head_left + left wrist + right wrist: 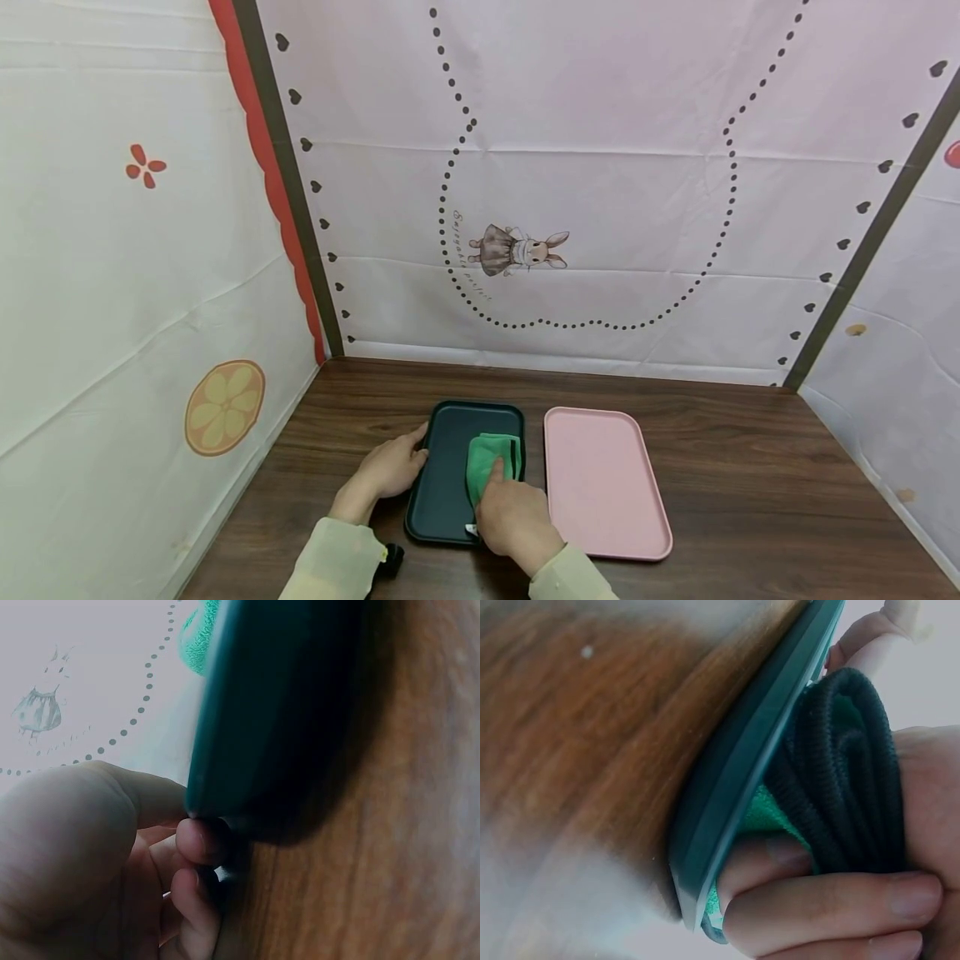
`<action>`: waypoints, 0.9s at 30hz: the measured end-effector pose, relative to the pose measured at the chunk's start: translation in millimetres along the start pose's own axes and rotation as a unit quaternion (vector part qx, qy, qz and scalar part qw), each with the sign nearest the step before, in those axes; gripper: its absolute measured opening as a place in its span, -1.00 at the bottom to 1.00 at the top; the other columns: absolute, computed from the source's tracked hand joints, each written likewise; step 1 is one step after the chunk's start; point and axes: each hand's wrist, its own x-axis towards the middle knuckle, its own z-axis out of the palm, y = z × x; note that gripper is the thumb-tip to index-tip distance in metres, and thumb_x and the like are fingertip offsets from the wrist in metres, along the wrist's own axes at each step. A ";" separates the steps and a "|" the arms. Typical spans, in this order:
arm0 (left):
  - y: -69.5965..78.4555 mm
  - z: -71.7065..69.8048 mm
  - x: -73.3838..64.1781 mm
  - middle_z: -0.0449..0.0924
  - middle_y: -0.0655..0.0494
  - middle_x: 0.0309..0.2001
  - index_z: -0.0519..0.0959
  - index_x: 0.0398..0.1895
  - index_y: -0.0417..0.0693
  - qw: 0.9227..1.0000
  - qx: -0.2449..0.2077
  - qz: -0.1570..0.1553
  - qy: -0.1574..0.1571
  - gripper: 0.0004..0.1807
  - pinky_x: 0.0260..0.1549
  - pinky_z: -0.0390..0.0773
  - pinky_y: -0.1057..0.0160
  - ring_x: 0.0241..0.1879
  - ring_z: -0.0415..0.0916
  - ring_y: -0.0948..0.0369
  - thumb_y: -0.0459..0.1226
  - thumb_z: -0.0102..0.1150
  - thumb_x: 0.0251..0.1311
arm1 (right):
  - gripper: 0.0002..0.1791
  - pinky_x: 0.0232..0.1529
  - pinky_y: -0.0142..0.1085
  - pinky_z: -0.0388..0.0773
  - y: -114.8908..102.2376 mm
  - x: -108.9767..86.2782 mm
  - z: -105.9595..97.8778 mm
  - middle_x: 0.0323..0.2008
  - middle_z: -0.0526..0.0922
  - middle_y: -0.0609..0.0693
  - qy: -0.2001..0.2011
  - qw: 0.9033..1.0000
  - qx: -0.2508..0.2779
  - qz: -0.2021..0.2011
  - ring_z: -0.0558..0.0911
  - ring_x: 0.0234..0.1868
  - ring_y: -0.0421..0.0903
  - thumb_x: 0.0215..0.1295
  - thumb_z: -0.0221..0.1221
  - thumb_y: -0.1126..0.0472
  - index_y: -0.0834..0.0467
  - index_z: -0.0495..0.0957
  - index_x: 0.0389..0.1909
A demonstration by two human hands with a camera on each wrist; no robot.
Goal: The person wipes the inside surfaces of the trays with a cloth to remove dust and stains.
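Observation:
A dark green rectangular tray (444, 492) lies on the wooden table in the head view. My left hand (388, 468) holds its left rim; in the left wrist view the thumb and a fingertip pinch the tray's edge (214, 735). On the tray's right half is a folded green cloth (486, 454) with a dark border and a small white tag. My right hand (516, 515) grips this cloth against the tray, index finger stretched along its top. Curled fingers (825, 911) hold the cloth's dark-edged folds (847, 772) in the right wrist view. The palm side is partly hidden.
A pink tray (600, 487) lies flat just right of the green one. Behind the brown table (735, 483) hangs a pale printed cloth wall (622, 208), with another white wall (135, 275) along the left. A small black object (390, 560) is by the left sleeve.

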 end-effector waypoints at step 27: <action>0.4 3.7 1.8 0.49 0.11 -0.56 0.17 0.65 0.06 1.000 -0.006 -0.008 -0.012 -0.37 -0.44 0.36 0.19 -0.65 0.28 0.17 -0.16 -0.02 0.58 | -0.20 -0.62 -0.15 0.51 2.4 6.9 0.4 -0.79 0.45 0.01 -0.019 0.999 -0.032 -0.003 0.48 -0.72 -0.06 0.47 0.14 -0.08 0.34 0.26 0.53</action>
